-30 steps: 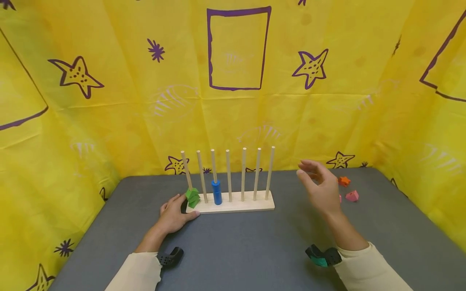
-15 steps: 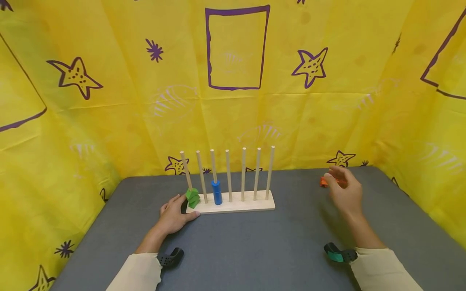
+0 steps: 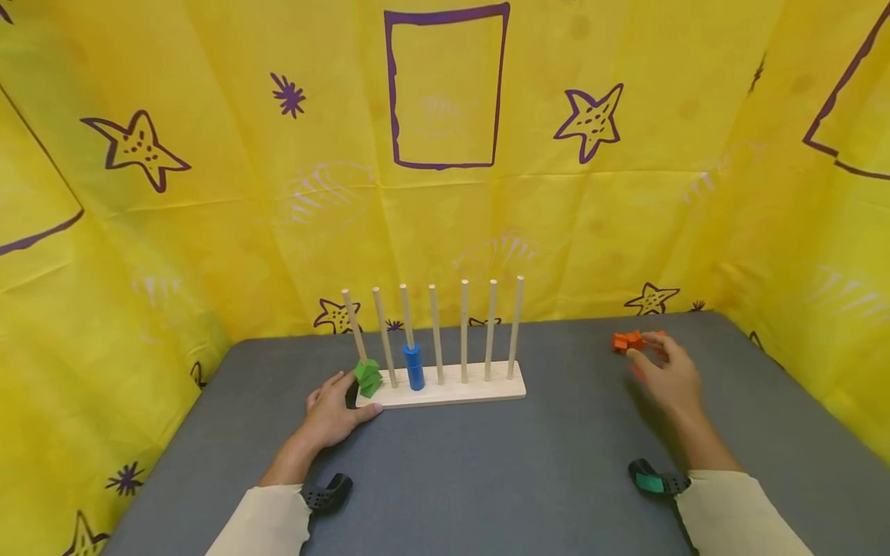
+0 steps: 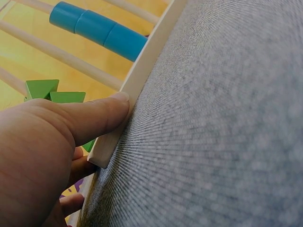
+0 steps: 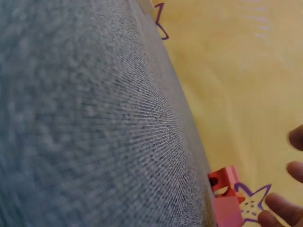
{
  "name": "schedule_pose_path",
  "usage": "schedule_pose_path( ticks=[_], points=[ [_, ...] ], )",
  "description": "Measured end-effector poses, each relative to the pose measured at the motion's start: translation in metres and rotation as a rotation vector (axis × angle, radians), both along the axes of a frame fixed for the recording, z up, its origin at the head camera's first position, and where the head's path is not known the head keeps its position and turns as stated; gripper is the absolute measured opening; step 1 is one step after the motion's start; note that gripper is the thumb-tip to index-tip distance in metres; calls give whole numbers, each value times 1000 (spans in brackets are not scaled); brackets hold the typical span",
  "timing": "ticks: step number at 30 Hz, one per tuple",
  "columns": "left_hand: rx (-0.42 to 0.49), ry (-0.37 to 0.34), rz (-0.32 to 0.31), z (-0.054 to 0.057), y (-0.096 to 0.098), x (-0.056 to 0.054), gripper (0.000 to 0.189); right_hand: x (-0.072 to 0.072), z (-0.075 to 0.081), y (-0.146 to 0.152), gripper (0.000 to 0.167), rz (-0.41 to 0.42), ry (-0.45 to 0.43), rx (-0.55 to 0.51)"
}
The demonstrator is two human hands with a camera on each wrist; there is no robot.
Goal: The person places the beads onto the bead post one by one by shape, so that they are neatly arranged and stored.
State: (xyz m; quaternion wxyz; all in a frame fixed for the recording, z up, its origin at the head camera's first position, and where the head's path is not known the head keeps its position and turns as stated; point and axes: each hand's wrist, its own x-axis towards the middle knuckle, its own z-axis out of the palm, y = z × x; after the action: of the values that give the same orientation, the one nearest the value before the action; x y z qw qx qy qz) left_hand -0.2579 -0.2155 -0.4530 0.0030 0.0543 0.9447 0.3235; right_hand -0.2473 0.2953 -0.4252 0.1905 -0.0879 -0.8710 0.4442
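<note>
A wooden peg rack (image 3: 480,391) with several upright pegs stands on the table. My left hand (image 3: 332,413) grips its left end, the thumb (image 4: 94,116) along the front edge and fingers round behind. Green angular beads (image 3: 368,378) sit on the leftmost peg, and blue cylinder beads (image 4: 97,26) are stacked on the third. Over on the right, my right hand (image 3: 674,386) hovers with fingers apart beside orange star-like beads (image 3: 629,341). A pink bead (image 5: 228,213) lies by them, mostly covered by that hand in the head view. Nothing is seen between the right fingers.
The grey table (image 3: 487,479) is bordered at the back and sides by a yellow cloth (image 3: 445,224) with purple drawings. Black wrist straps (image 3: 327,494) sit at both cuffs.
My right hand has moved right from beside the rack to the orange and pink beads. The left hand stays on the rack, and the beads on the pegs are unchanged.
</note>
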Motion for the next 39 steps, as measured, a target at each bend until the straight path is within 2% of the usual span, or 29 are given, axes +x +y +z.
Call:
schedule_pose_path(
  ticks=[4,7,13,19,26,34,39],
  points=[
    [1,-6,4,0,0,0,79,-2,-9,5,55,21,-76,51],
    [0,-10,5,0,0,-1,79,-2,-17,7,53,27,-96,120],
    [2,-11,2,2,1,-2,79,-2,-26,9,45,6,-52,215],
    [-6,-5,-3,2,0,-2,79,-2,-25,8,39,-17,-28,250],
    [-17,-19,10,1,1,-2,82,-1,-9,-2,50,-40,60,162],
    [-24,-9,1,0,0,-1,81,6,20,-25,42,62,203,60],
    [-13,-12,4,-1,-1,0,82,10,43,-38,43,125,244,-8]
  ],
)
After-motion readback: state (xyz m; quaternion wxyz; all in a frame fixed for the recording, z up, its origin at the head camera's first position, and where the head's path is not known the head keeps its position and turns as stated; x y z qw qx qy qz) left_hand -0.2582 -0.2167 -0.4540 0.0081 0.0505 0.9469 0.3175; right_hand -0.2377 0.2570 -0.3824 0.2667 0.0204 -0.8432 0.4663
